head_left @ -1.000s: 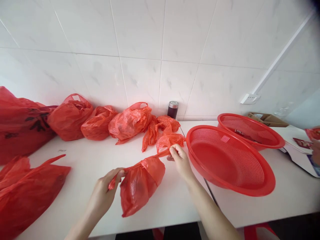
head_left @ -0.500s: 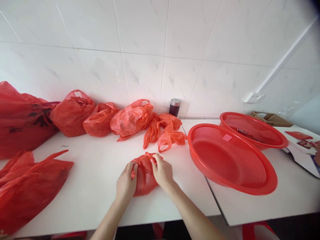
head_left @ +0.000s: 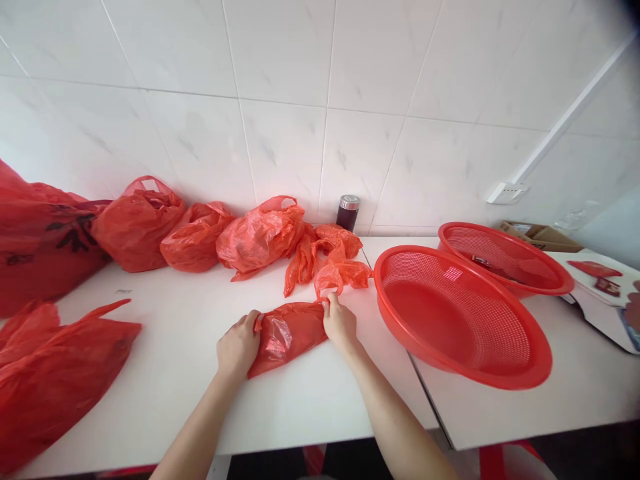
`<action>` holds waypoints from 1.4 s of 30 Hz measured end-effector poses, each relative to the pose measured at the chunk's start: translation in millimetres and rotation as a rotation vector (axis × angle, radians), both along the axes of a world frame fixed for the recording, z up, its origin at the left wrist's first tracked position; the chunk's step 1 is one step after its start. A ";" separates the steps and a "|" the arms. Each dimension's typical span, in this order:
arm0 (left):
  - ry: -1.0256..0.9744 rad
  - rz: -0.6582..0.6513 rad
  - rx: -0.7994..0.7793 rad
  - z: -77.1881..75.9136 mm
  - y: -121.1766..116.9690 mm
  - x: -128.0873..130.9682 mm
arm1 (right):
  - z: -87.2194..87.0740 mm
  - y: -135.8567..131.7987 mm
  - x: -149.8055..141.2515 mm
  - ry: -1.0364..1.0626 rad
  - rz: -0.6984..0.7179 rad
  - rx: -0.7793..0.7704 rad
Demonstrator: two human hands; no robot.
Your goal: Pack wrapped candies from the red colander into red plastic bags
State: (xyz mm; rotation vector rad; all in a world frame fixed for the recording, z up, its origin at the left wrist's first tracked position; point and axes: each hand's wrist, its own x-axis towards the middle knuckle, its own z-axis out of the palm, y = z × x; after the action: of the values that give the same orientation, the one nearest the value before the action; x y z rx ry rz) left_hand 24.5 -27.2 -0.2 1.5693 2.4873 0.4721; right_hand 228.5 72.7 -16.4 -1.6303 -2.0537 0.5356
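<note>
A red plastic bag [head_left: 290, 333] lies stretched between my two hands, low over the white table [head_left: 300, 407]. My left hand [head_left: 239, 343] is closed on its left upper corner. At the right upper corner, my right hand [head_left: 341, 321] pinches the bag. Something inside fills it out, but the red film hides what it is. Just beyond my right hand lies a loose, crumpled red bag [head_left: 345, 273]. A large red plastic bag [head_left: 65, 373] rests on the table at the near left.
Several filled red bags [head_left: 260, 233] line the tiled wall, with a dark flask [head_left: 348, 212] beside them. To the right are a red perforated basket [head_left: 440, 327], a second basket [head_left: 505, 253] holding small items, a cardboard box [head_left: 540, 235] and a white scale [head_left: 595, 280].
The bag was bunched between my hands half a second ago and is now drawn out wide. A hand at the far right has pulled back from the scale, leaving small red packets on it.
</note>
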 end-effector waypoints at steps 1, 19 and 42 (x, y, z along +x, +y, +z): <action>-0.005 0.004 0.001 0.5 -1.2 -0.3 | -0.4 1.5 1.8 0.036 -0.018 -0.004; -0.572 -0.079 0.051 21.8 -74.1 -10.5 | -18.9 11.9 19.0 0.745 -0.054 -0.105; -0.063 -0.249 0.060 46.2 -13.8 47.6 | -7.8 6.6 25.6 0.978 -0.081 -0.185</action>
State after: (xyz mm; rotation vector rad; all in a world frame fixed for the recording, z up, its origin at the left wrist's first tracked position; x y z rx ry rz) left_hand 72.1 -41.1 46.0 1.8245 2.2108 0.5520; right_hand 254.1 79.4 -24.3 -1.1537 -1.2222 1.2206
